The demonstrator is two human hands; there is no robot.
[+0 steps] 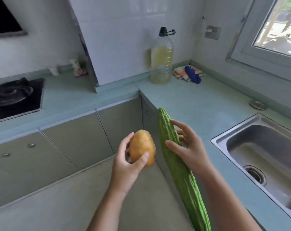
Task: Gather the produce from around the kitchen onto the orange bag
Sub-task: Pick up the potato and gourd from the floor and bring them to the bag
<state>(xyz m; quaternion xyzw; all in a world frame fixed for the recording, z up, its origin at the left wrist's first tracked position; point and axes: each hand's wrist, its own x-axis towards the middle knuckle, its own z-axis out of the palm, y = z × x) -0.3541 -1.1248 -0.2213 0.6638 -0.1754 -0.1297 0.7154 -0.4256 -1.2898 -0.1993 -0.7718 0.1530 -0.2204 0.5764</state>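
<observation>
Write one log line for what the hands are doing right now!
left hand: holds potato | right hand: holds bitter gourd | orange bag: not in view

The potato (142, 146) is yellow-brown, smooth and egg-shaped. It stands on end in the air, pinched between the thumb and fingers of the left hand (127, 164). Just to its right, the bitter gourd (179, 167) — long, pale green, ridged and warty — slants from the near edge up to its far tip, gripped by the right hand (190, 148) beside the worktop (199, 100).
</observation>
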